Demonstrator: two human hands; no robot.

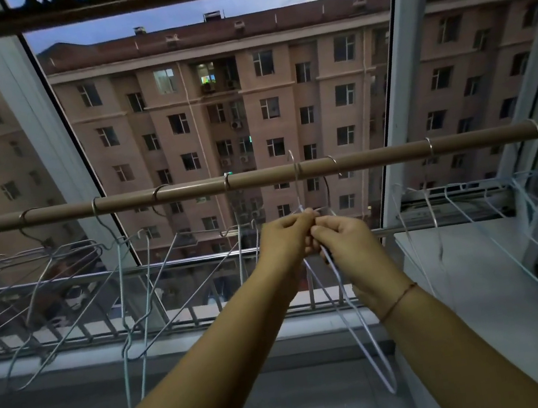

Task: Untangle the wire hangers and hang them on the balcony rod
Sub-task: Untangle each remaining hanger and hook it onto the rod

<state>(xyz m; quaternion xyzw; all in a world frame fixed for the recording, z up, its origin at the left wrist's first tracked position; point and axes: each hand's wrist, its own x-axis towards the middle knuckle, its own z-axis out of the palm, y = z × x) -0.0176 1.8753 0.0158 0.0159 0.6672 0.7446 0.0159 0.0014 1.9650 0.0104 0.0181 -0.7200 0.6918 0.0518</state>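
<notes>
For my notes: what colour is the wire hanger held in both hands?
Pale blue-white coated wire hanger, clearest in the head view.

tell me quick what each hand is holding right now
left hand: pinches the white wire hanger at its neck
right hand: grips the same hanger's wire

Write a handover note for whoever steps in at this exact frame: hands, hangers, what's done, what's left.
Left hand: pinches the neck of a white wire hanger.
Right hand: grips the same hanger just below, against the left.
That hanger's hook pokes up past the balcony rod. I cannot tell whether it is over the rod. Its body hangs down between the forearms.
Done: several hung hangers sit along the rod on both sides, some on the left overlapping.
Left: seat this hook on the rod and let go. No loose tangle is in view.
</notes>
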